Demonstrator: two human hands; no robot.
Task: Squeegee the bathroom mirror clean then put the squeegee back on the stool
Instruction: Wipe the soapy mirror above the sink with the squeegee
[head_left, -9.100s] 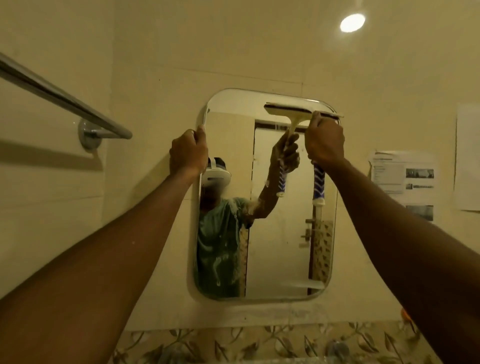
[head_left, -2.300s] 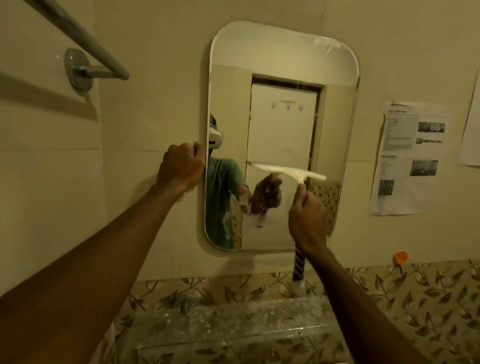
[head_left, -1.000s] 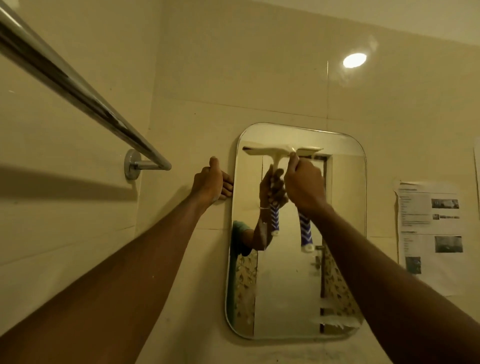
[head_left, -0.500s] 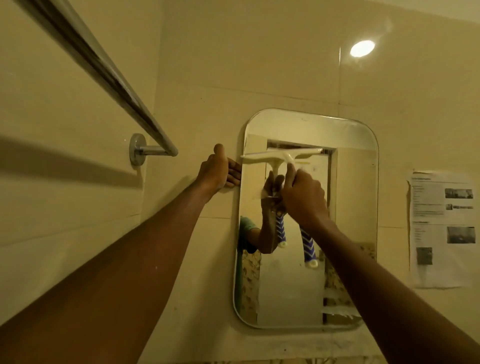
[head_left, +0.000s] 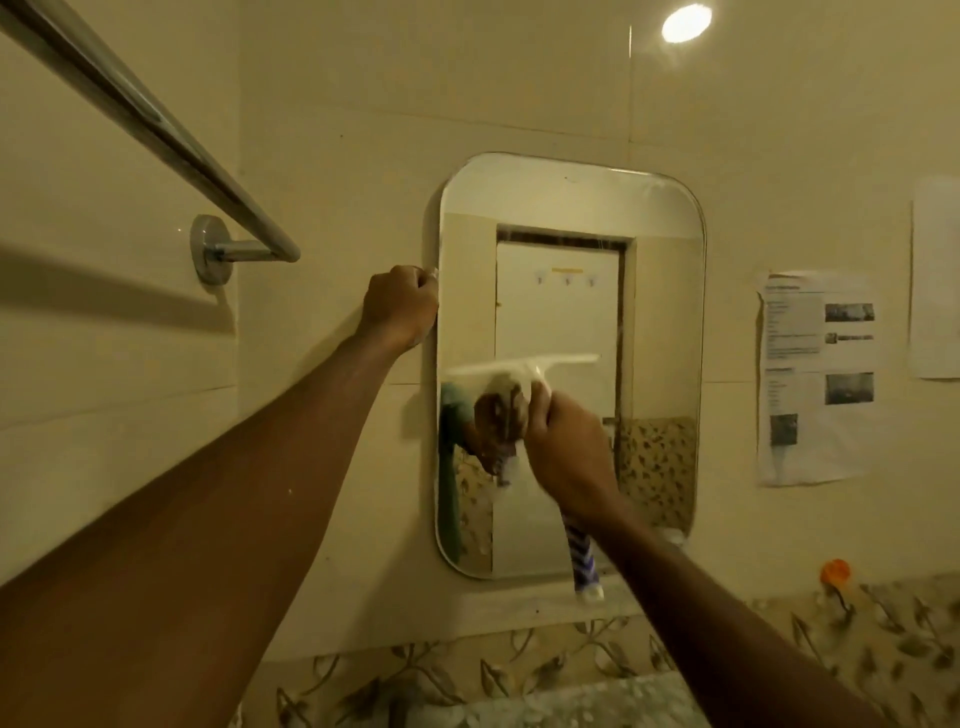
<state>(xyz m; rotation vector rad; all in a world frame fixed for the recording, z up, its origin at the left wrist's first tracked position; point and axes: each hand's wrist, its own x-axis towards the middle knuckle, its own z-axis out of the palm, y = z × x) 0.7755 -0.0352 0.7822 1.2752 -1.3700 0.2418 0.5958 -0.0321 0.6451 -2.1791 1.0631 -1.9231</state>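
While my left grip (head_left: 400, 306) clenches the edge of the rounded rectangular wall mirror (head_left: 665, 322), my right grip (head_left: 569, 452) holds the white squeegee with blue-striped handle (head_left: 519, 366) mid-glass, the lower half seemingly still to wipe, the return to the unseen stool pending.

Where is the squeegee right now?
In the head view, the squeegee lies across the middle of the mirror, left of centre, gripped by the right hand.
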